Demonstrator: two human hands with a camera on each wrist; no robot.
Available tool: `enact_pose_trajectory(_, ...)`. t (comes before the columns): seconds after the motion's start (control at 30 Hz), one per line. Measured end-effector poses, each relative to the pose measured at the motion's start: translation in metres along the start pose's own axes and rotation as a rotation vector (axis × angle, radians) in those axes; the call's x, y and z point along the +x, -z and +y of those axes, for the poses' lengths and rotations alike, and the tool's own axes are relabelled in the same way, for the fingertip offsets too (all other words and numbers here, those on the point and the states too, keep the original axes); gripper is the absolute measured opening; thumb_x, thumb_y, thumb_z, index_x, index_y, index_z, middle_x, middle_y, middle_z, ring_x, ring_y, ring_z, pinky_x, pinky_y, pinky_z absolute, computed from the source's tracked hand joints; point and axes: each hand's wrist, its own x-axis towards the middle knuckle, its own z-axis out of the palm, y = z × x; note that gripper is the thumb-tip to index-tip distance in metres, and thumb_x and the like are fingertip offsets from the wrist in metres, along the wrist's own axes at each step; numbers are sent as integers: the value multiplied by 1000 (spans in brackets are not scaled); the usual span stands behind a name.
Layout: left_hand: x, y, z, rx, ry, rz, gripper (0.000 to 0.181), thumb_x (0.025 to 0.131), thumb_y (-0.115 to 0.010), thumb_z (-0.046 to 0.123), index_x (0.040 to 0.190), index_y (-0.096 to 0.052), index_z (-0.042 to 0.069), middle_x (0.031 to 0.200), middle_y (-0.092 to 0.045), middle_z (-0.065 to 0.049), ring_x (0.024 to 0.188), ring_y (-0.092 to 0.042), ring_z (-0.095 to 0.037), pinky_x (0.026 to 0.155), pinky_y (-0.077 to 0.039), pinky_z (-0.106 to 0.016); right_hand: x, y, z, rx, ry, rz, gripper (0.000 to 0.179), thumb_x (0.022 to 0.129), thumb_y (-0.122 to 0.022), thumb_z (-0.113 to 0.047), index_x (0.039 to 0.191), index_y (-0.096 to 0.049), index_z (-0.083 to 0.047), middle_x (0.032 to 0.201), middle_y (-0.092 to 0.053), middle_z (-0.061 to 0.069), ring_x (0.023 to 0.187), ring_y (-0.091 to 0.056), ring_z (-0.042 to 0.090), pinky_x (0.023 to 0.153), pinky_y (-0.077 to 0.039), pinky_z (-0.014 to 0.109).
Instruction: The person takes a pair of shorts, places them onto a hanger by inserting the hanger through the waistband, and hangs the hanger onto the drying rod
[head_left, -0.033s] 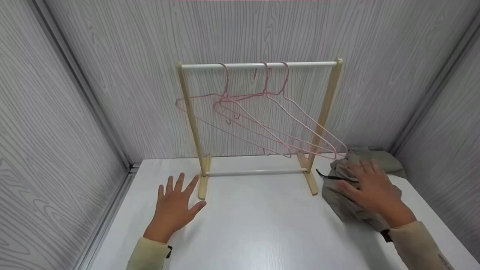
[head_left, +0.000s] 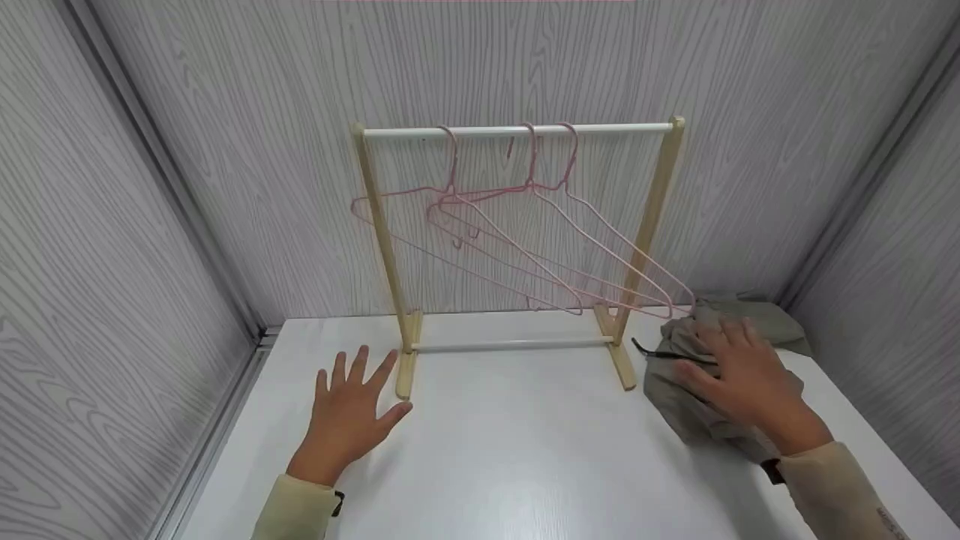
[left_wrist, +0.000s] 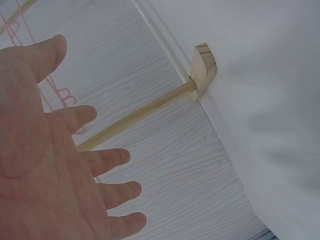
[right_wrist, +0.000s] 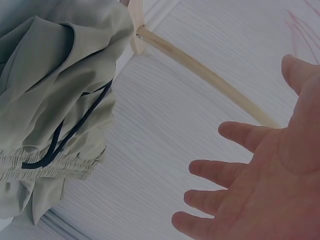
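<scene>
Nothing has moved since the earlier head picture: both hands, the cloth and the hangers are in the same spots. Low on the left of the head view, the left grip (head_left: 345, 424) is let go, with its fingers spread wide and nothing in it. It is near the front left foot of the wooden rack (head_left: 652, 214). On the right side of the head view, the right grip (head_left: 742, 379) is let go too, with its fingers spread. It is over the gray-green cloth (head_left: 679, 409), and the right wrist view shows a gap between its fingers and the cloth.

The cloth lies in a bunched-up heap on the white surface (head_left: 480, 450), at the right of the head view. It has a black cord (head_left: 661, 354) and a stretchy, wrinkly band (right_wrist: 77, 164). Three pink hangers (head_left: 533, 161) hang from the rack's top bar, in the upper middle, with nothing on them.

My guess is that the work is just at its start. The next move seems to call for the right fingers to go down, pinch the cloth and pull it flat, taking care not to catch the cord.
</scene>
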Motion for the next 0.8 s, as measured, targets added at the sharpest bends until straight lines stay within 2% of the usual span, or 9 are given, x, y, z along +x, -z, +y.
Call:
enact_pose_trajectory(0.43,-4,2,6,-13,1,-7,87,100,-69,63,171,-37,25,174,-31,-29,159,-25,-61,121,-21,-83,-15,1,7,0,-24,41,87,107,-53,-69,169,-37,-10,169,-29,40,157,-14,68,117,-17,87)
enact_pose_trajectory(0.63,-2,4,8,-23,-4,-13,86,101,-69,61,172,-36,24,174,-30,-29,159,-24,-62,122,-20,-83,-20,5,14,-14,-25,79,87,107,-54,-68,167,-39,-6,166,-33,40,155,-17,70,115,-21,87)
enact_pose_trajectory(0.8,-3,0,10,-26,-1,-5,88,100,-69,63,172,-35,25,174,-30,-29,159,-24,-61,122,-20,-83,-31,7,24,-14,-31,91,81,109,-58,-59,162,-46,0,162,-38,41,150,-24,72,113,-27,85)
